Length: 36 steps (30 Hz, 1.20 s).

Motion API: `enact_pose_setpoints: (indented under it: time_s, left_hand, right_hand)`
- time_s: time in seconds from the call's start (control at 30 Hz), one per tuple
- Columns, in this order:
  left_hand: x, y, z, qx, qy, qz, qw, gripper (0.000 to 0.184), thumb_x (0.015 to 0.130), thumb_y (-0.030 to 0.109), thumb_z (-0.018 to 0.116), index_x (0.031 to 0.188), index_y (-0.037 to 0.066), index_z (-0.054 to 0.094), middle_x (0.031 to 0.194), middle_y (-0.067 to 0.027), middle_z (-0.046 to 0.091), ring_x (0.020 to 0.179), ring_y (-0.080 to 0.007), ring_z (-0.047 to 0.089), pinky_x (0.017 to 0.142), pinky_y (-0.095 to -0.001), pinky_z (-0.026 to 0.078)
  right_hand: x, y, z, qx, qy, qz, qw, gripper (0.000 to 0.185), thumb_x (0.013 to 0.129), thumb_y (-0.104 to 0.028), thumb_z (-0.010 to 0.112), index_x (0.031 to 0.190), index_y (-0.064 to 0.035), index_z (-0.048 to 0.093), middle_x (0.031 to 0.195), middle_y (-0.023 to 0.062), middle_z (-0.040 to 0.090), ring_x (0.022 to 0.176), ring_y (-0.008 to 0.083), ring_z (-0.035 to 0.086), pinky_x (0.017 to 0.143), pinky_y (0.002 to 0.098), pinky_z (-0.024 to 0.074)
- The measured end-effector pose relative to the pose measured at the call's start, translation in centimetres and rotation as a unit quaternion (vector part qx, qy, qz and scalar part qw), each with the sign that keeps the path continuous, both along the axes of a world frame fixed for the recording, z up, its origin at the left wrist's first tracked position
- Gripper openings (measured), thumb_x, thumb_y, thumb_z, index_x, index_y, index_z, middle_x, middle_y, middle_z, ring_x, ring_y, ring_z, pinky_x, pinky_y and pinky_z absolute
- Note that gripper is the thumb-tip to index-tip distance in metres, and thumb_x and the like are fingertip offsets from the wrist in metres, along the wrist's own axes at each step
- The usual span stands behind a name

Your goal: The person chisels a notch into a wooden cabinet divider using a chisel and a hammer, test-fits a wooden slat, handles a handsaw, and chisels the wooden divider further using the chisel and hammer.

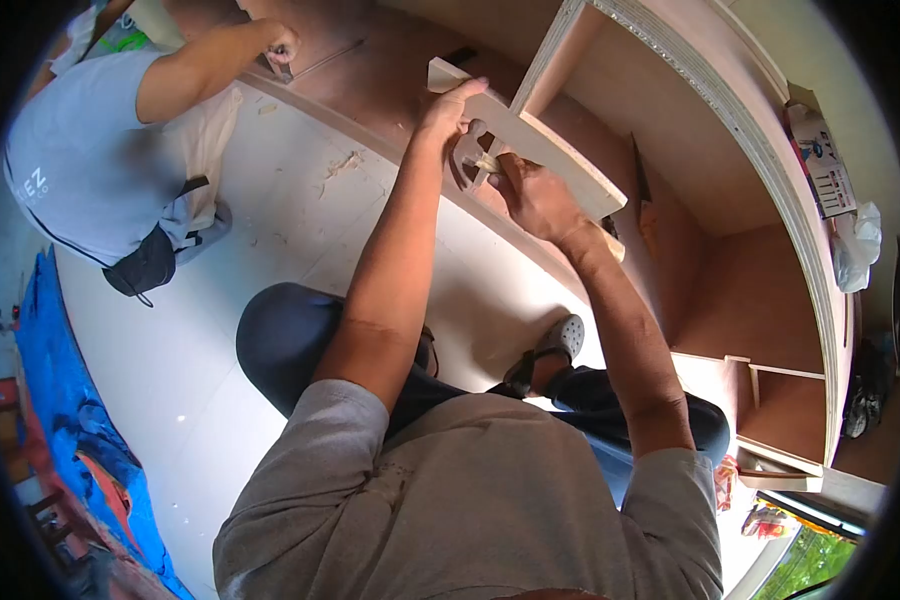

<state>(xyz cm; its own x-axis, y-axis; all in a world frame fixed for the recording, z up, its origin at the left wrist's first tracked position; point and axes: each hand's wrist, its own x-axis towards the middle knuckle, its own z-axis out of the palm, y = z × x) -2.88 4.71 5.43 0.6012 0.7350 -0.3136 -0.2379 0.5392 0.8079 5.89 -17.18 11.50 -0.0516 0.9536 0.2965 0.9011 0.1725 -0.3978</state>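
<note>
My left hand (450,112) is closed around the far left part of a pale wooden board (555,155), with the thumb lying along its top. The board is tilted in front of the cabinet. Just below its near edge, my right hand (538,200) is wrapped round a brown-handled tool (510,168) whose kind I cannot make out. Between my two hands shows a greyish curved piece (465,158), with a pale bit beside it; these may be wood shavings, but I cannot tell.
A large open plywood cabinet (745,280) lies ahead and right. A co-worker in a light shirt (80,150) bends at the left, one hand (282,45) near the cabinet. Shavings (345,162) litter the white floor (300,220). A box (820,160) and plastic bag (857,245) rest at right.
</note>
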Motion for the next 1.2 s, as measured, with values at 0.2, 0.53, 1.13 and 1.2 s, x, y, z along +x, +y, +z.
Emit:
enact_pose_setpoints:
  time_s: [0.2,0.53,1.13,1.2]
  left_hand:
    - [-0.7,-1.8,1.6,-0.027,0.033,0.043,0.998,0.063,0.077,0.039,0.087,0.128,0.015,0.061,0.125,-0.0095,0.063,0.111,-0.0326,0.061,0.091,-0.0488,0.055]
    - [-0.8,-4.8,1.0,-0.042,0.003,0.064,0.997,0.089,0.088,0.040,0.081,0.154,0.011,0.029,0.150,-0.0287,0.038,0.138,-0.0520,0.039,0.111,-0.0608,0.039]
    - [0.4,-8.3,0.2,0.040,0.038,0.099,0.994,0.067,0.098,0.027,0.070,0.149,0.017,0.029,0.155,-0.0243,0.030,0.148,-0.0475,0.022,0.117,-0.0635,0.032]
    - [0.4,-8.5,0.1,0.029,0.047,0.130,0.990,0.068,0.097,0.030,0.071,0.149,0.013,0.029,0.157,-0.0272,0.026,0.149,-0.0479,0.021,0.118,-0.0623,0.031]
  right_hand:
    - [-0.6,-1.0,-4.2,0.009,-0.009,-0.071,0.997,0.024,0.099,-0.024,0.058,0.101,-0.0007,0.057,0.091,0.0268,0.067,0.084,0.0467,0.065,0.071,0.0557,0.0519]
    - [9.3,-16.0,-16.2,-0.084,-0.029,-0.176,0.980,0.017,0.099,-0.016,0.052,0.109,-0.0056,0.060,0.104,0.0193,0.069,0.094,0.0386,0.069,0.076,0.0491,0.0558]
    - [15.8,-13.9,-24.8,-0.103,-0.097,-0.330,0.933,0.035,0.093,-0.018,0.052,0.126,-0.0077,0.060,0.126,0.0121,0.054,0.117,0.0310,0.053,0.099,0.0429,0.0451]
    - [15.4,-13.7,-24.4,-0.122,-0.062,-0.355,0.925,0.034,0.093,-0.018,0.053,0.125,-0.0100,0.060,0.125,0.0122,0.055,0.117,0.0314,0.053,0.099,0.0449,0.0457]
